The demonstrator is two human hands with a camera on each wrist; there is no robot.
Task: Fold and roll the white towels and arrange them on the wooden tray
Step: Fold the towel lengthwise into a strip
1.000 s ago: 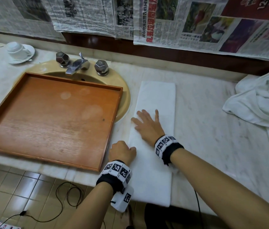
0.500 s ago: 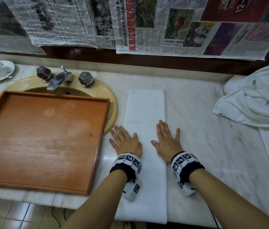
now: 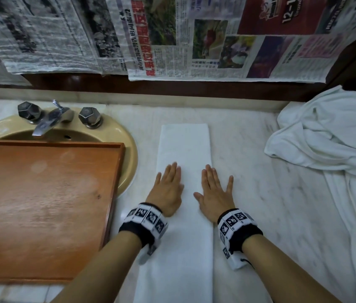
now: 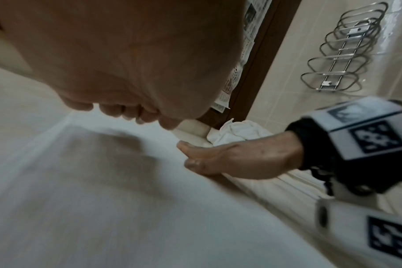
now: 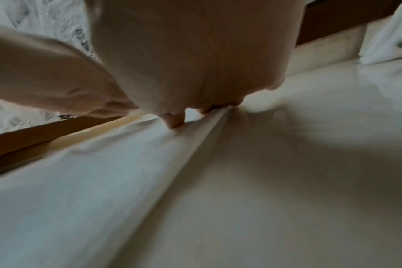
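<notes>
Head view: both hands, left (image 3: 168,189) and right (image 3: 214,193), press flat with straight fingers on the folded towel (image 3: 183,149), lying lengthwise on the surface (image 3: 260,204). Wooden tray (image 3: 41,204) sits just left; crumpled towels (image 3: 336,138) lie well apart right.

The room is looking dim. Both wrist pictures are blurring, with dark shadows lying at 6 o'clock. The head picture's edges are bending.

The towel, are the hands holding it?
No. The left hand and right hand lie flat on the folded towel, gripping nothing.
</notes>
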